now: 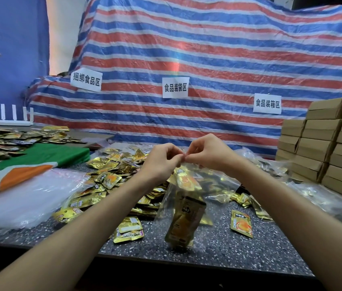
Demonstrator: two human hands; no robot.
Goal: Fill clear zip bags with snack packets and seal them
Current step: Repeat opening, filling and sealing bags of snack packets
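Observation:
A clear zip bag [171,198] hangs above the speckled table [218,248], with gold snack packets [184,219] inside it. My left hand [161,160] and my right hand [205,152] meet at the bag's top edge, and each pinches that edge between fingers and thumb. The zip strip itself is hidden behind my fingers. A heap of loose gold snack packets [111,177] lies on the table behind and left of the bag.
A stack of empty clear bags [25,198] lies at the left. Filled clear bags [321,196] lie at the right, below stacked cardboard boxes [323,141]. A green and orange cloth [19,164] and a white router [12,118] sit far left. One loose packet [241,223] lies at the front right.

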